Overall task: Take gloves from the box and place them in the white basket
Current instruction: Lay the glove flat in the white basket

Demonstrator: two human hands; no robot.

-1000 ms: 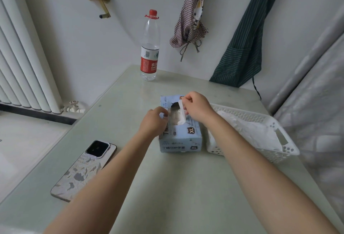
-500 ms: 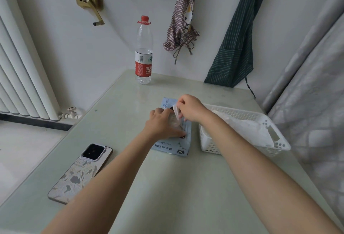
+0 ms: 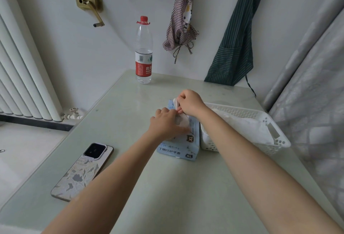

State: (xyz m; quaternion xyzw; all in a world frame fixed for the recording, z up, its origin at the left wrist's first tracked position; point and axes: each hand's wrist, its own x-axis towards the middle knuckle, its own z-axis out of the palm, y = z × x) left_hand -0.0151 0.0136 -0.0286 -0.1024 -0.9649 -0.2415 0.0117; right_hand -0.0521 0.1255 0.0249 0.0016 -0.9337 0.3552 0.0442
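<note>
Here the right hand [image 3: 190, 102] is pinching a white glove [image 3: 181, 118] between thumb and fingers over the blue box [image 3: 183, 144], the left hand [image 3: 165, 125] lying flat on it, beside the white basket [image 3: 268, 122]

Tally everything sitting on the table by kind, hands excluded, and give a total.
Glove box: 1
White basket: 1
Water bottle: 1
Phone: 1
Total: 4, not counting the loose gloves piled in the basket, which cannot be counted singly.
</note>
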